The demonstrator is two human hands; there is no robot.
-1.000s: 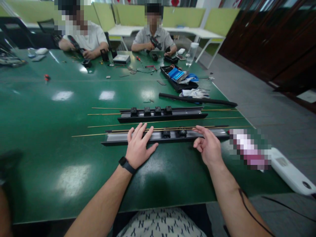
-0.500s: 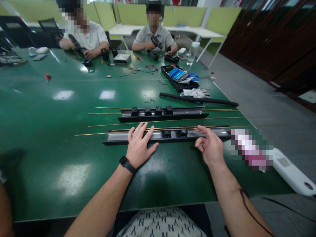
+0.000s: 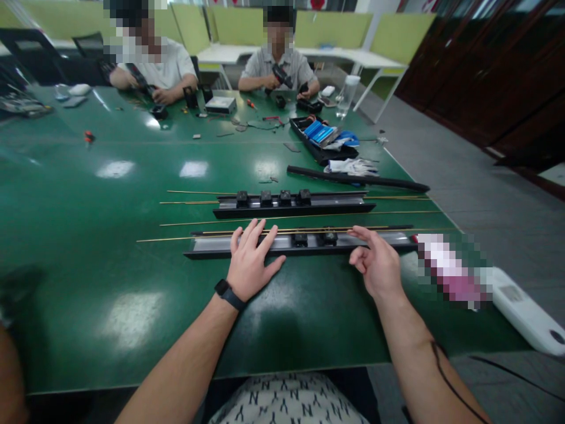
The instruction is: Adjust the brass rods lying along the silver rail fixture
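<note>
My left hand (image 3: 251,259), with a dark watch on its wrist, lies spread over the nearer black channel (image 3: 212,254), which has a pale inner strip. Its fingertips reach across the thin brass-coloured rods (image 3: 168,239) running along the channel. Over the channel's right part, my right hand (image 3: 377,262) has its first fingers stretched out to the rods and the others curled. Whether it presses on a rod, I cannot tell. Between the hands, black blocks (image 3: 327,237) sit in the channel. Beyond lies a second black channel (image 3: 295,209) with several similar blocks.
A black foam-like strip (image 3: 357,178), white gloves (image 3: 353,167) and a black tray (image 3: 309,147) lie further back. At right are a blurred pink item (image 3: 459,282) and a white device (image 3: 525,312). Two people across the green table (image 3: 145,330) hold power drills.
The view has shifted very slightly. Both hands keep the same pose over the nearer channel, and the rods and blocks lie as before.
</note>
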